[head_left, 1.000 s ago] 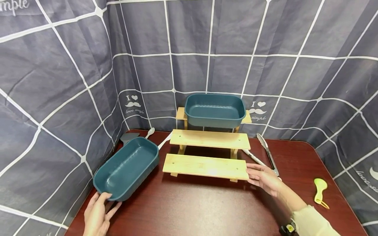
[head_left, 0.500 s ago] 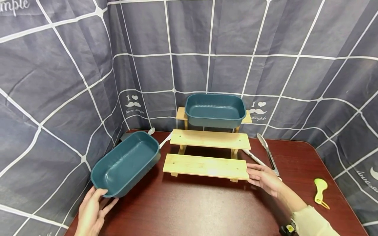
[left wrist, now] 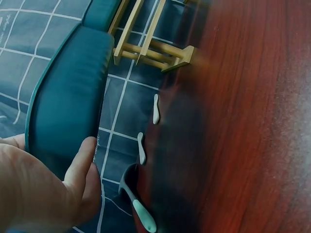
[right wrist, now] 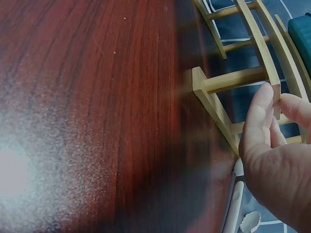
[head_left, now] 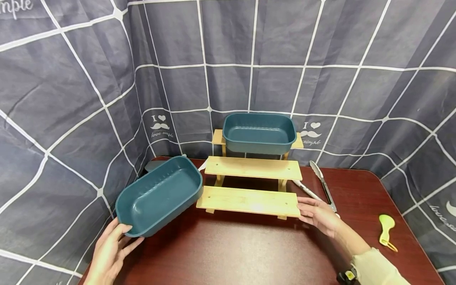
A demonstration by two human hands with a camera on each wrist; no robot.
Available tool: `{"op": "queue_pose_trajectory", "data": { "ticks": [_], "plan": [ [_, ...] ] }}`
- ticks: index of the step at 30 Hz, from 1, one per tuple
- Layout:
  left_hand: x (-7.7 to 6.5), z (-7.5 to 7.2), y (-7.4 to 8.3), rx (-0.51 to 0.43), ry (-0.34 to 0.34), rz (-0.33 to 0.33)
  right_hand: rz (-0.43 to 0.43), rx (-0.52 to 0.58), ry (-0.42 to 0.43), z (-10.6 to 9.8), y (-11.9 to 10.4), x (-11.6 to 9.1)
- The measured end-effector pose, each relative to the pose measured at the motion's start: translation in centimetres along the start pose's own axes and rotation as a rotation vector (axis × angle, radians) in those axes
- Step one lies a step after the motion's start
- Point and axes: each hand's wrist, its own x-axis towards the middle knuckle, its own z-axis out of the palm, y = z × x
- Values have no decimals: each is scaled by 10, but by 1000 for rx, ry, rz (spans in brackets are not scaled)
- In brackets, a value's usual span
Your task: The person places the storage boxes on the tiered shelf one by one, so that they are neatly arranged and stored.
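A deep teal rectangular tub is tilted at the left, held off the table. My left hand grips its near end, thumb over the rim and fingers beneath; the left wrist view shows the tub's underside above the tabletop. The tub's far right corner overlaps the left end of the lowest shelf of a three-tier wooden rack in the head view. My right hand holds that shelf's right end, with fingertips on either side of the board. A matching teal tub sits on the top shelf.
Tongs and a white-handled utensil lie right of the rack. A pale green scoop-shaped utensil is farther right. Behind the held tub are a grey spatula and white handles. A grey grid-patterned curtain encloses the dark red table.
My left hand has lifted the tub from the left side, and the tub has swung right toward the rack, tilting more. The right hand and rack stay put.
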Motion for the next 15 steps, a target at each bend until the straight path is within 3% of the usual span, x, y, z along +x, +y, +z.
{"op": "queue_pose_trajectory", "data": {
  "ticks": [9,15],
  "plan": [
    [0,10,1,63,-107,92,-3,5,-4,-1,1,0],
    [1,22,3,114,-141,86,-8,19,-7,-1,1,-1]
  ]
}}
